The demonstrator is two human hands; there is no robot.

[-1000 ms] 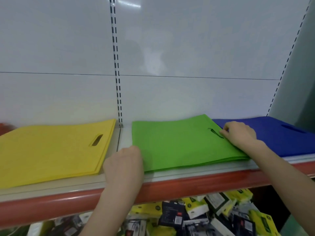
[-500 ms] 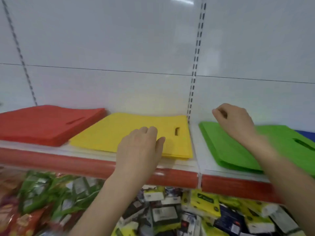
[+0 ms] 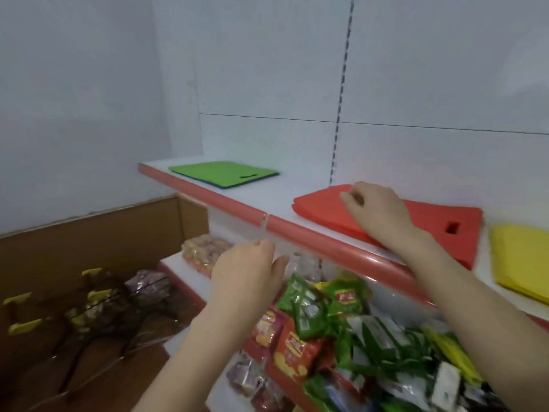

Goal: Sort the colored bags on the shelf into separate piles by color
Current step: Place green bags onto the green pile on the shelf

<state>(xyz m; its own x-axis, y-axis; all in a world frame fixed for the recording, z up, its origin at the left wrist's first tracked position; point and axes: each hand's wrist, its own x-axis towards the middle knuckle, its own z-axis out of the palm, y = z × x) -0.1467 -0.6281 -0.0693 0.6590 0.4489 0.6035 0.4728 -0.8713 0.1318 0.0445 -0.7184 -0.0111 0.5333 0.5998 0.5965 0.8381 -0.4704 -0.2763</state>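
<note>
- Far left, low: brown cardboard box [image 3: 89, 233], matte, straight walls; blurred dark items with yellow tags inside.
- Shelf [image 3: 285, 203]: smooth white board with a rounded, glossy red front rail [image 3: 312, 237] running diagonally from the left end towards lower right.
- Green bags [image 3: 219, 173]: flat, thin rectangular stack of matte, felt-like fabric with a slot handle near the right edge. It lies at the left end of the shelf, well apart from the next pile, with bare white board between them.
- Left hand [image 3: 246, 275]: in front of and below the rail, fingers loosely extended, thumb out, holding nothing.
- Red bags [image 3: 326, 209]: same flat fabric, mid-shelf, slot handle at right; front edges are slightly fanned.
- Right hand [image 3: 377, 212]: over the red pile, fingers curled at its far left corner. Cannot tell whether they pinch a bag.
- Lower shelf: crinkled, glossy snack packets [image 3: 326, 316], green and red, heaped.
- Yellow bags [image 3: 523, 260]: flat pile just beside the red one, cut off by the right frame edge.
</note>
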